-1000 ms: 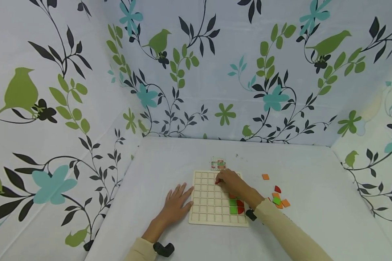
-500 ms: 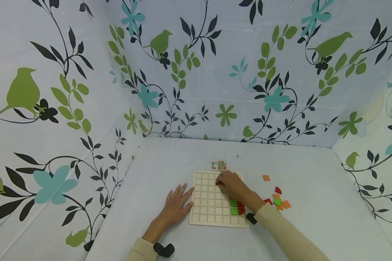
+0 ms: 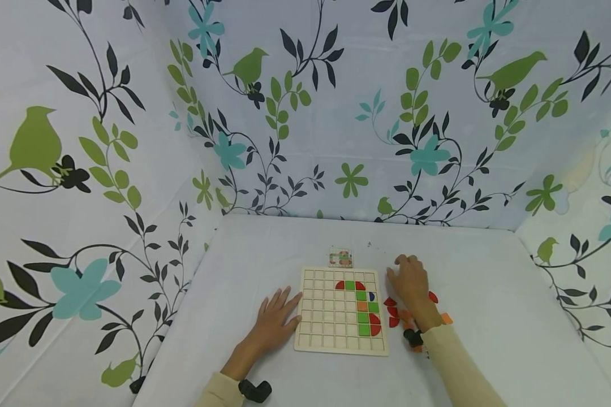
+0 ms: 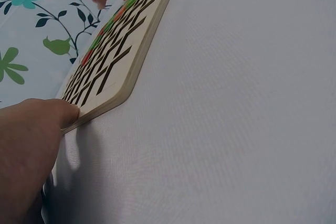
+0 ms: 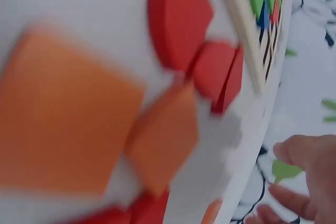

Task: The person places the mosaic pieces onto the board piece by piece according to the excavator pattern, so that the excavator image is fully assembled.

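A pale wooden grid board lies on the white table. Along its right part sit several green squares, red rounded pieces, an orange square and a small blue piece. My left hand rests spread on the table with fingertips at the board's left edge; its thumb touches the rim in the left wrist view. Right of the board, my right hand hovers near loose pieces, fingers loosely bent, holding nothing. Its thumb and fingers stand apart in the right wrist view.
Loose red pieces lie between board and right hand. Orange squares lie below that hand, partly hidden by the wrist in the head view. A small patterned card lies behind the board. Patterned cloth hangs around the table.
My right hand has let go of a red piece in the board's upper part and moved right, off the board, to beside the loose pieces. My left hand has stayed put.
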Demonstrator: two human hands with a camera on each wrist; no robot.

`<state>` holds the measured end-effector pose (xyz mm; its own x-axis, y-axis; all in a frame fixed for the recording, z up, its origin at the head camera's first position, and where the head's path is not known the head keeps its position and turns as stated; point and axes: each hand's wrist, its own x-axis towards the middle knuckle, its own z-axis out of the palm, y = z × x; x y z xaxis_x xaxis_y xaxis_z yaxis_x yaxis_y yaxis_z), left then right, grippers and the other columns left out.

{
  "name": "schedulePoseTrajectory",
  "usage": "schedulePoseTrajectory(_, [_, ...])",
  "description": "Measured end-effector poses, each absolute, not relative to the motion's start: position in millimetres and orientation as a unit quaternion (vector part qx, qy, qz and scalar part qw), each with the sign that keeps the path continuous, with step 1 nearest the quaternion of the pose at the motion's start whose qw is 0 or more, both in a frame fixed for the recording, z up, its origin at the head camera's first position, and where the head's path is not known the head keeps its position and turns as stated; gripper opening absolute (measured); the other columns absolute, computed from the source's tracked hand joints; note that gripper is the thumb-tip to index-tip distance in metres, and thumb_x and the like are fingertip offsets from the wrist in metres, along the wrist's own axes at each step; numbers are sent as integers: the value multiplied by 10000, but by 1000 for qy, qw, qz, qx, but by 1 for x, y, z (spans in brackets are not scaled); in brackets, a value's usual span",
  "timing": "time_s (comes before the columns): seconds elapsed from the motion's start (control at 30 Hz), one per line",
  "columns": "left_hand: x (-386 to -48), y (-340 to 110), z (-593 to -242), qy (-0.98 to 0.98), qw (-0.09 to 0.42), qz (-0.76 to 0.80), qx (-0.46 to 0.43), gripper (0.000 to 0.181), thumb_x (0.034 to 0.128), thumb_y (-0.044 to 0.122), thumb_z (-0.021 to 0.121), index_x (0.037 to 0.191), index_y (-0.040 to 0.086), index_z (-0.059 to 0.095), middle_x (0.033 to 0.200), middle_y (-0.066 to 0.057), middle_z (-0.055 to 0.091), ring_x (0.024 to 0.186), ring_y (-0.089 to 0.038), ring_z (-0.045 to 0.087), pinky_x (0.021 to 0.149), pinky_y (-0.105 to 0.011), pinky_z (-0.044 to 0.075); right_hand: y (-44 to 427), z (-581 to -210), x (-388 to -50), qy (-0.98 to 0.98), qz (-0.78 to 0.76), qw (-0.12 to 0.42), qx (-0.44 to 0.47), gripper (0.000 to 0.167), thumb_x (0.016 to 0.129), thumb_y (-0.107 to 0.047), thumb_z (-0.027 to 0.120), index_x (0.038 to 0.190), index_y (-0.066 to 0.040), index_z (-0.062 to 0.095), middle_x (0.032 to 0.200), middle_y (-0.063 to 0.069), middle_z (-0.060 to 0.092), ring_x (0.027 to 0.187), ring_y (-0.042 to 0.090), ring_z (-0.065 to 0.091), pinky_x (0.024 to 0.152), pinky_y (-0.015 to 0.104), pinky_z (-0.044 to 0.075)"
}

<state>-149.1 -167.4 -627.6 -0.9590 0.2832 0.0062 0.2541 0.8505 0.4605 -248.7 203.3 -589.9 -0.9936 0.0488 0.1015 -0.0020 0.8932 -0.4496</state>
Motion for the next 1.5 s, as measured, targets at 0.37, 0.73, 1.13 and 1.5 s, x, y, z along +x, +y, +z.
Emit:
schedulePoseTrajectory(0.37, [-147,-165,-626,961,33,237,141,580,1074,371,561,1620,211,447,1721,-145,314,1605,-412,231,1246,-703,163,257,-597,-235,-970,237,-11,-48,278,1008,-64,586,1164,166,578,1099,380,560,1016,549,581,839,651,520])
schedulePoseTrajectory(0.73, [-147,-165,-620,960,36,237,142,576,1082,358,560,1622,199,442,1721,-152,309,1605,-416,228,1246,-703,159,249,-604,-238,-943,326,-46,-45,343,1011,-86,617,1312,74,587,1263,307,567,1103,429,552,967,641,467])
schedulePoseTrajectory(1.13, [-148,-166,-623,961,35,234,140,581,1078,376,558,1622,209,443,1723,-141,309,1607,-407,229,1248,-698,164,227,-612,-243,-939,340,-51,-26,345,1028,-180,654,1315,9,622,1255,245,601,1130,395,562,970,617,445])
schedulePoseTrajectory(1.5, [-148,-168,-624,961,29,234,146,585,1064,364,584,1610,195,461,1708,-167,333,1587,-440,262,1223,-729,190,208,-610,-246,-933,356,-56,6,341,1018,-173,660,1308,4,647,1218,202,606,1070,347,546,951,606,414])
